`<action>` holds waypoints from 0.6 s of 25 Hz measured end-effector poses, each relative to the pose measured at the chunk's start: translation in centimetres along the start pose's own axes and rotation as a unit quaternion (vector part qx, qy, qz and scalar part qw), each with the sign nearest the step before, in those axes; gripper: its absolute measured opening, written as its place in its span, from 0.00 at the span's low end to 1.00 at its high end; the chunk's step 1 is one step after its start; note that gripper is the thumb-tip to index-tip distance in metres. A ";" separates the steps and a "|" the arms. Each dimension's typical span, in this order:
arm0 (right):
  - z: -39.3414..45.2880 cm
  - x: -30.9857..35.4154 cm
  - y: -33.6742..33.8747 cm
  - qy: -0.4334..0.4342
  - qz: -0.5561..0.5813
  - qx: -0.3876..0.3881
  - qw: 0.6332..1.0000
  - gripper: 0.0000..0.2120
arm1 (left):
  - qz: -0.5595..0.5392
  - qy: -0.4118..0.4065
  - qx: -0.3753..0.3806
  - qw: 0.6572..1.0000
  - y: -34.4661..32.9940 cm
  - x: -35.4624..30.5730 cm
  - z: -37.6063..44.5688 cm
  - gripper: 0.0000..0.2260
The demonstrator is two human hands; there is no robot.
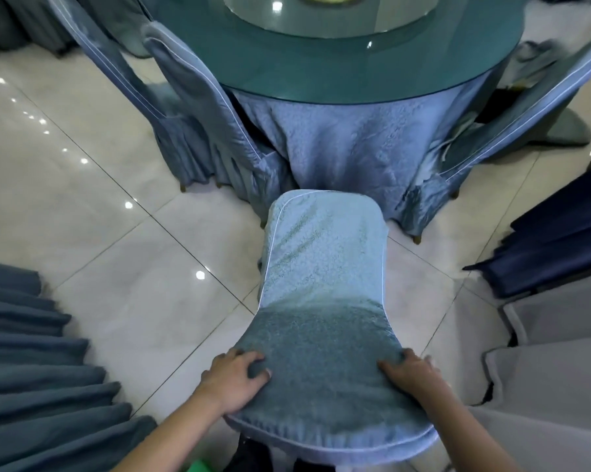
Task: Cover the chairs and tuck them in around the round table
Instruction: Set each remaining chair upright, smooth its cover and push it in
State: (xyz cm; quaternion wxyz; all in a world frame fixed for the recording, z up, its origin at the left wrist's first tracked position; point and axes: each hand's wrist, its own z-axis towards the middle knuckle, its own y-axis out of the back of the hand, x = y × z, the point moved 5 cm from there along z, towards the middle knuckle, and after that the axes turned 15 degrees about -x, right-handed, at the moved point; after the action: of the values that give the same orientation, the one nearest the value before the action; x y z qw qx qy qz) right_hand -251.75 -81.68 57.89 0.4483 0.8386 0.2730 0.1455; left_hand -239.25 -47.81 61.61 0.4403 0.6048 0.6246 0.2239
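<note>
A person's two hands grip the top of a covered chair (324,301) seen from directly above, its back in the foreground and its seat end pointing toward the round worktop (338,52). The left hand (234,376) curls its fingers over the left corner of the chair back, thumb pressed into the blue fabric; the right hand (411,369) curls round the right corner in the same way. The chair stands on the pale tiled floor (117,233), near the worktop but apart from it, its far edge just short of the hanging blue tablecloth (348,137). The worktop carries a glass top and one raised glass turntable (324,15). Four covered chairs can be counted in all: the one being held, two to the left of the worktop (198,107) standing close together, and one to the right (525,107), each in matching blue cloth with white piping. Pleated dark blue fabric (38,362) lies at the lower left of the frame. Dark navy cloth (559,240) and grey cloth (552,369) lie at the right edge.
</note>
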 end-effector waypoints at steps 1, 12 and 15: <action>-0.2 1.2 1.5 0.061 -0.036 -0.030 0.997 0.33 | 0.013 -0.017 -0.020 1.000 1.0 -0.7 -0.1 0.21; -7.0 10.0 13.2 0.415 0.139 -0.141 0.888 0.34 | 0.020 -0.271 -0.195 0.943 8.7 -12.4 -0.7 0.32; -6.0 10.3 15.0 0.442 0.098 -0.165 0.876 0.39 | 0.029 -0.263 -0.206 0.942 10.0 -13.5 0.9 0.37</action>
State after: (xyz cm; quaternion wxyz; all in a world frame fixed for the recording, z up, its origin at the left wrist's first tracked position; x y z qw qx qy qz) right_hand -241.49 -78.28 73.68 0.3967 0.6233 0.3314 0.5867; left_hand -234.49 -59.23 73.06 0.6969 0.5563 0.4091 0.1936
